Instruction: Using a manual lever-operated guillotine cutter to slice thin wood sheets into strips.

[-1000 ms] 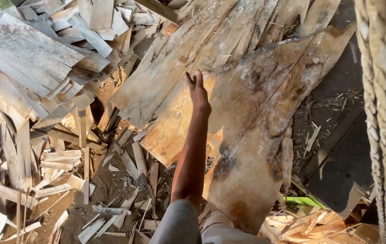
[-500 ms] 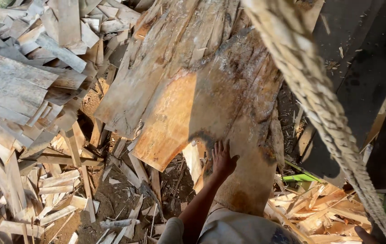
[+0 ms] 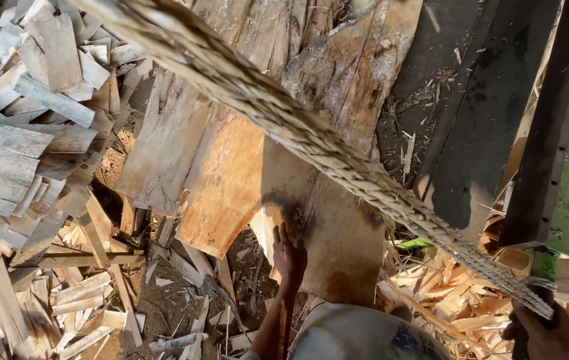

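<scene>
A big orange-brown wood slab (image 3: 231, 180) leans among split planks. My left hand (image 3: 289, 255) reaches forward and grips the slab's lower edge, next to a dark stained patch. A thick braided straw rope (image 3: 311, 143) crosses the view from the upper left to the lower right, passing over the slab. My right hand (image 3: 546, 335) sits at the bottom right corner, closed around the rope's lower end. Part of my light-coloured shirt (image 3: 358, 333) shows at the bottom edge.
Grey weathered planks (image 3: 24, 153) are heaped on the left. Wood chips and offcuts (image 3: 98, 300) litter the dirt below. Dark boards (image 3: 491, 133) lean at the right, with a pile of pale shavings (image 3: 444, 293) beneath them.
My left hand has come down from high on the slab to its lower edge. The rope has swung from the right side across the slab, and my right hand has come into view holding it.
</scene>
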